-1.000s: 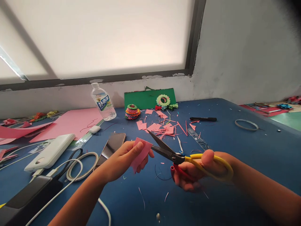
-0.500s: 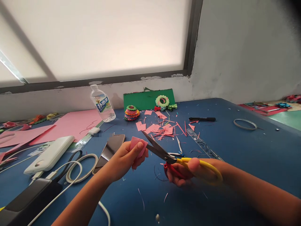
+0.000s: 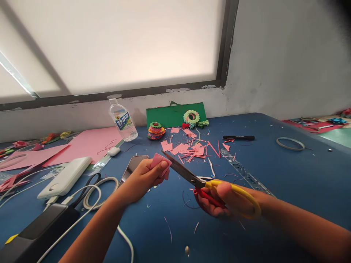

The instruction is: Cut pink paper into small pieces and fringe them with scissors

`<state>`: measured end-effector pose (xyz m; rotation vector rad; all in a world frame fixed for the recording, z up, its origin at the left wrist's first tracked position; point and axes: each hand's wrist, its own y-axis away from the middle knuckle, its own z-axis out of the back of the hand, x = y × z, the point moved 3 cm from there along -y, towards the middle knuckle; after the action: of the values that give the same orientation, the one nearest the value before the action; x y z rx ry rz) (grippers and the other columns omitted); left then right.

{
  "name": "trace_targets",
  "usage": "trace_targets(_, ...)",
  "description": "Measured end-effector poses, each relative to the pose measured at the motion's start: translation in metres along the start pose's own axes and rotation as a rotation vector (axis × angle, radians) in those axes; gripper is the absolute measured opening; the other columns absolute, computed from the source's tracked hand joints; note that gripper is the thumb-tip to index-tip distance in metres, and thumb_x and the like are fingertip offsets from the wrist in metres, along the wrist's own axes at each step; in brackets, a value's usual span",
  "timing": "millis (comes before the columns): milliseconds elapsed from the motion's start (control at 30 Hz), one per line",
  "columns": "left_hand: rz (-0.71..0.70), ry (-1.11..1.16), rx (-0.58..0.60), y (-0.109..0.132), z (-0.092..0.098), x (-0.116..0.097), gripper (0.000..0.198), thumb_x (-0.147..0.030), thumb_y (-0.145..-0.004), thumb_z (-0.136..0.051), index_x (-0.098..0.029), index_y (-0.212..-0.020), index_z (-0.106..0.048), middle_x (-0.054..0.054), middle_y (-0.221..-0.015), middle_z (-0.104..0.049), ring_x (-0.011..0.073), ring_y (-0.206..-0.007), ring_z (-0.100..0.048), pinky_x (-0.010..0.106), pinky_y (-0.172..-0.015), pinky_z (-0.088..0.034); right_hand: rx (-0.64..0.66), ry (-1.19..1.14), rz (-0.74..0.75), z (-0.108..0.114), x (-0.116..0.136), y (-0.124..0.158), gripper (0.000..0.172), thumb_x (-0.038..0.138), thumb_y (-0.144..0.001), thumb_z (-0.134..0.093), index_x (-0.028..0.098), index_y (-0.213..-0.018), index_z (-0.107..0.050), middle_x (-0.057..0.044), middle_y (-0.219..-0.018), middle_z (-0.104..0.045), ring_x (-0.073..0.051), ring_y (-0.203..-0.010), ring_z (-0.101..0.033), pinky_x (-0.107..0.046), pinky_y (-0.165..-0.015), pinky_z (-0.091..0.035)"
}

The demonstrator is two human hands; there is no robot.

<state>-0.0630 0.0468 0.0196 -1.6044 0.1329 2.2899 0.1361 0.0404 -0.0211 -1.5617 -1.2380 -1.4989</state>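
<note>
My left hand (image 3: 144, 178) pinches a small folded piece of pink paper (image 3: 158, 160) above the blue table (image 3: 287, 175). My right hand (image 3: 223, 201) grips the yellow and red handles of a pair of scissors (image 3: 192, 176). The dark blades point up and left, and their tips meet the edge of the pink paper. Both hands hover over the table's front middle.
Pink paper scraps (image 3: 189, 148), a clear ruler (image 3: 241, 170), a black marker (image 3: 238, 138) and a tape ring (image 3: 290, 144) lie beyond. A water bottle (image 3: 122, 120), green card (image 3: 175, 114), stacked paper flowers (image 3: 155, 130), pink sheets (image 3: 90, 144), a phone (image 3: 133, 166), power bank (image 3: 65, 178) and cables lie at left.
The scissor blades have closed in on the pink paper and now touch its edge. The left hand has turned the paper so less of it shows. Both hands shifted slightly left.
</note>
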Motion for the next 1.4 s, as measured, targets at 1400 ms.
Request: trace_targets(1400, 0.0, 0.308, -0.004, -0.001, -0.004, 0.004, 0.047, -0.052, -0.082, -0.039, -0.01, -0.081, -0.061, 0.003, -0.06, -0.06, 0.0112, -0.045, -0.053, 0.022, -0.042, -0.04, 0.224, 0.209, -0.061, 0.032, 0.008, 0.027, 0.074, 0.081, -0.061, -0.031, 0.013, -0.088, -0.043, 0.001, -0.07, -0.038, -0.004, -0.05, -0.032, -0.018, -0.043, -0.03)
